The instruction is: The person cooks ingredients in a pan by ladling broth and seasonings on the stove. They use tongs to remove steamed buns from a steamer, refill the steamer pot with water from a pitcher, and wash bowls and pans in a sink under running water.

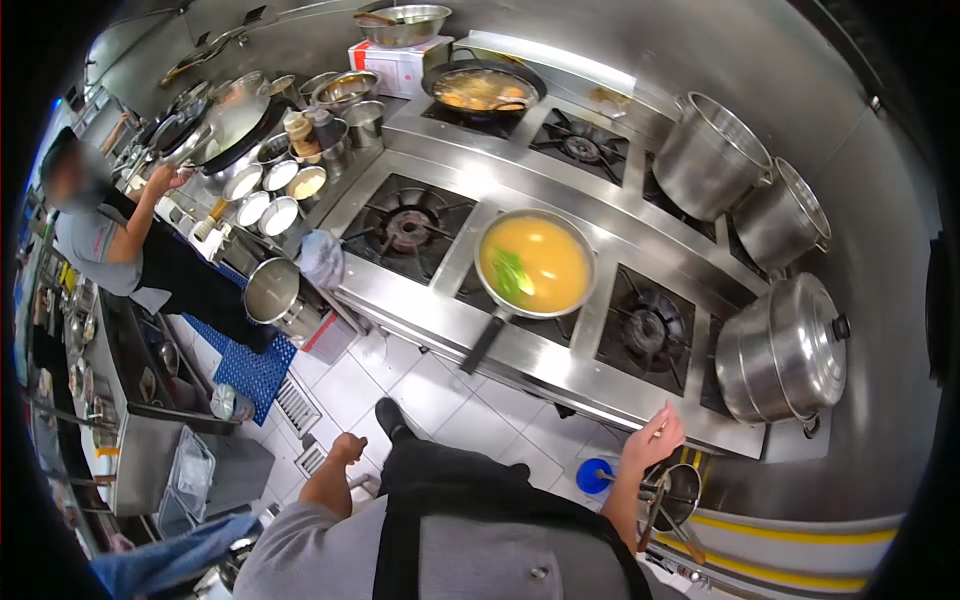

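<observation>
My left hand (347, 449) hangs over the tiled floor, its fingers curled in, with nothing visible in it. Near the front right edge of the stove is my right hand (655, 437), fingers loosely bent and partly apart, holding nothing. A saucepan (487, 345) rests on the middle front burner, its black handle pointing toward me. Inside is a yellow-orange soup (548, 262) with green leaves (512, 276) floating at the left. Below my right hand, a metal pot (683, 490) holds long-handled utensils; a blue container (594, 476) is beside it.
A wok (484, 88) of bubbling liquid with orange pieces sits on the back burner. Tall stockpots (709, 155) and a lidded steamer pot (775, 350) line the right side. At left, another person (120, 230) works by a wok. Small bowls (280, 215) stand between us.
</observation>
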### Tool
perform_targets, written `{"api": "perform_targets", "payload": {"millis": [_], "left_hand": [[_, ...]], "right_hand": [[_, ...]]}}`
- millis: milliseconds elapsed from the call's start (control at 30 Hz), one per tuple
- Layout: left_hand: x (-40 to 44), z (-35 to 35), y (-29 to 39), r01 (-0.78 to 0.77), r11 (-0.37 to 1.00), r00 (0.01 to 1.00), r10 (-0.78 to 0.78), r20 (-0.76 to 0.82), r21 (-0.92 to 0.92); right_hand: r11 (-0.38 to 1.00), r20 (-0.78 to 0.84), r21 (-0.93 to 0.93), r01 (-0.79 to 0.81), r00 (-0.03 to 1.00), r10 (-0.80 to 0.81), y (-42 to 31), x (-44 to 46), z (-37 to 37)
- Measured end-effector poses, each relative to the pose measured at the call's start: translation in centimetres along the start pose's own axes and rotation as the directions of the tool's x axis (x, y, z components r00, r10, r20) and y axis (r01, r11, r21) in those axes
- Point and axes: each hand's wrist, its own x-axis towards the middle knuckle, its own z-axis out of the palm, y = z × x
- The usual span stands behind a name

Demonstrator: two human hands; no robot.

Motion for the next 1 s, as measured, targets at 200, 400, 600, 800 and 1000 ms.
{"api": "perform_targets", "payload": {"millis": [200, 400, 600, 800, 1000], "left_hand": [[5.6, -10.2, 0.4, -0.125, 0.968, 0.992, 0.122, -0.028, -0.219], [8.4, -18.8, -6.7, -0.132, 0.913, 0.989, 0.093, -0.119, -0.387], [7.1, -20.1, -19.2, 0.022, 0.733, 0.985, -0.133, -0.111, -0.680], [3.3, -13.5, -26.2, -0.308, 0.899, 0.704, 0.436, -0.560, 0.311], [-3.8, -8.9, -16.0, -0.059, 0.453, 0.901, -0.359, -0.243, -0.889]], "right_hand": [[0.913, -0.183, 0.342, 0.221, 0.969, -0.166, -23.3, 9.7, 6.6], [0.547, -0.183, 0.793, 0.269, 0.961, -0.207, -48.3, 17.5, 14.7], [0.094, 0.416, 0.909, -0.405, 0.882, -0.221, -66.9, 26.6, 30.2], [0.274, 0.767, 0.639, -0.719, 0.620, -0.163, -76.0, 34.4, 53.6], [0.580, 0.846, 0.510, -0.635, 0.491, -0.207, -80.1, 36.4, 66.8]]}}
